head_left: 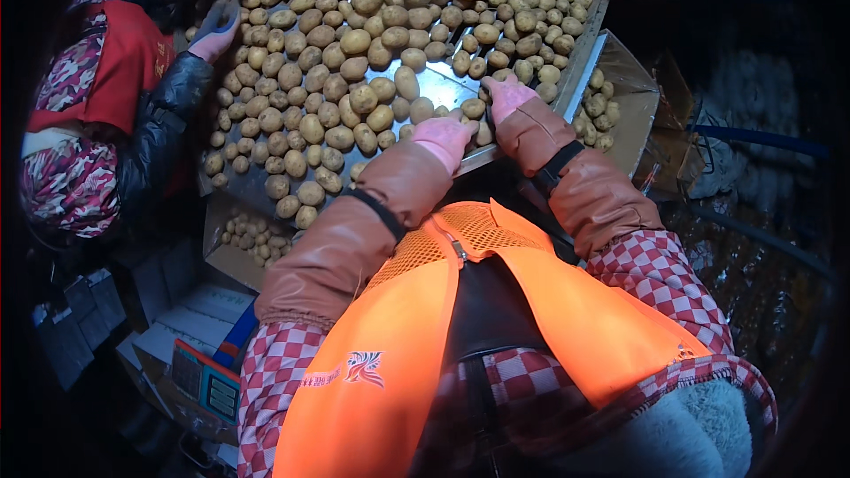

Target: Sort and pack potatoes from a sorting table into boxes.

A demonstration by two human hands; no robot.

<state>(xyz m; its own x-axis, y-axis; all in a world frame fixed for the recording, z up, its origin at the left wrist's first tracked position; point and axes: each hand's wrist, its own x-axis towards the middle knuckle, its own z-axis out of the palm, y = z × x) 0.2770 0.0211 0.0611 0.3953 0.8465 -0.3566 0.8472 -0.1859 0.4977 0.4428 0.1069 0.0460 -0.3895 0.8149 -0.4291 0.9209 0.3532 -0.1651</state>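
Note:
Many potatoes [356,42] lie loose across a metal sorting table [443,81], with a bare shiny patch near its front edge. In a pink glove, my left hand [444,136] reaches over that edge among a few potatoes. Its fingers point away and are mostly hidden. My right hand [509,96], also pink-gloved, is a little farther right with its fingers bent down beside more potatoes. One potato [473,109] sits between my hands. Whether either hand grips a potato is hidden.
A cardboard box [633,93] holding potatoes stands against the table's right side. Another box [221,243] with smaller potatoes is below the left front edge. At left, a co-worker's gloved hands [215,31] touch the potatoes. A digital scale [208,381] stands at lower left.

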